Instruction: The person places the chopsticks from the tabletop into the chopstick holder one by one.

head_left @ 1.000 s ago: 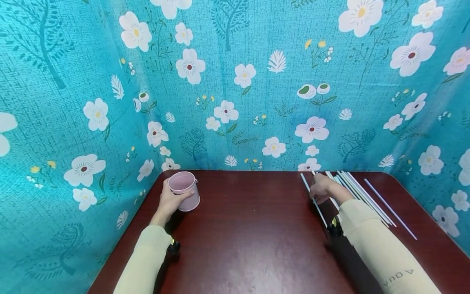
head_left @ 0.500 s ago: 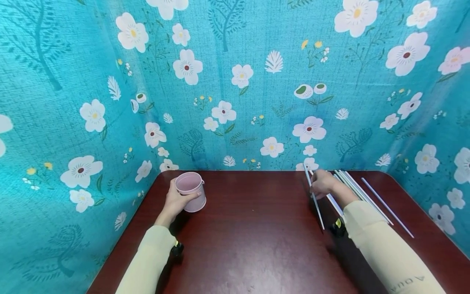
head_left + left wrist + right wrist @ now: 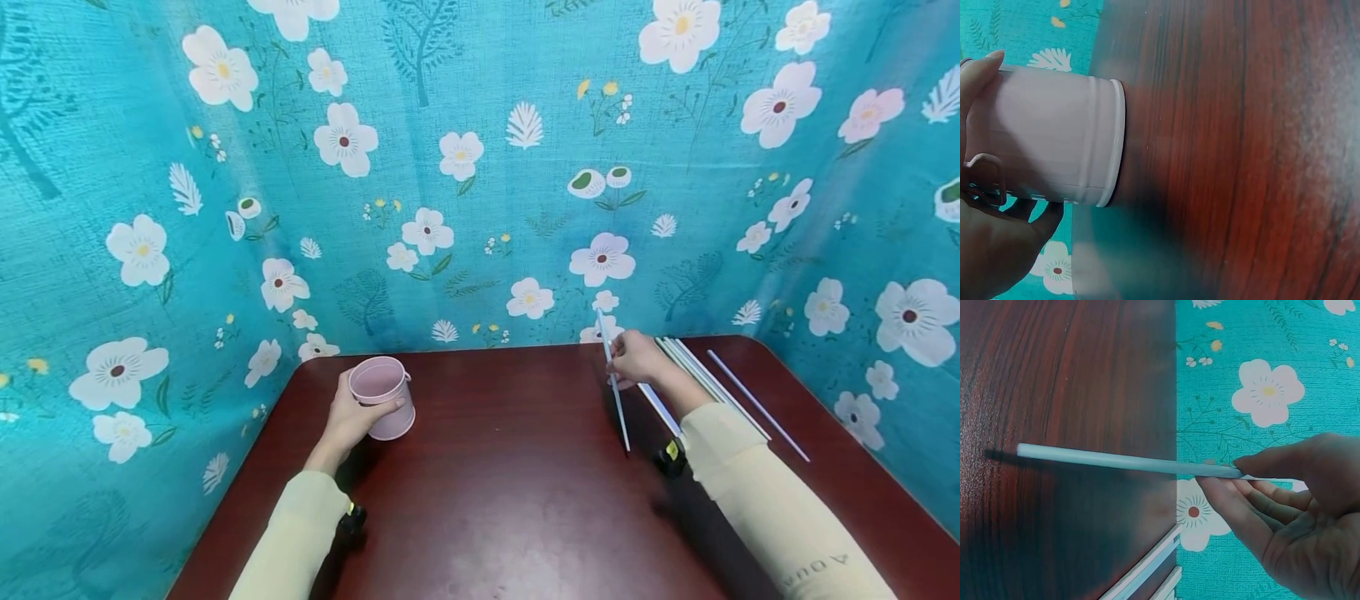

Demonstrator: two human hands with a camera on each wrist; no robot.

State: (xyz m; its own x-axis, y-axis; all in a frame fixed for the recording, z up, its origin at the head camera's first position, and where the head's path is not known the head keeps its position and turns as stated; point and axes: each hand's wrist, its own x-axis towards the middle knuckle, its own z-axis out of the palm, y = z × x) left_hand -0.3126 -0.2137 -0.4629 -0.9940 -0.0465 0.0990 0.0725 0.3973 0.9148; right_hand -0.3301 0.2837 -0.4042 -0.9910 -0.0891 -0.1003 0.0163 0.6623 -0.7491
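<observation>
A small pink bucket (image 3: 396, 423) is on the left of the table, its mouth facing up. My left hand (image 3: 347, 423) grips it from the side, thumb across the front. In the left wrist view the bucket's base rim (image 3: 1115, 144) is close to the tabletop, and a small wire handle (image 3: 991, 169) shows on its wall. My right hand (image 3: 636, 360) pinches a thin pale-blue stick (image 3: 618, 408) between thumb and fingers. In the right wrist view this stick (image 3: 1104, 457) slants over the table, and its near end casts a shadow beside it.
Beneath my right hand lie pale sticks (image 3: 662, 408). Farther right several whitish and green sticks (image 3: 712, 385) lie side by side, with one bluish stick (image 3: 757, 405) apart from them. A blue flowered cloth (image 3: 480, 250) hangs behind the dark red table (image 3: 495, 500).
My right hand has raised the pale-blue stick, whose far end now overlaps the cloth, and carried it left. The bucket has shifted right with my left hand. The head view has turned slightly right.
</observation>
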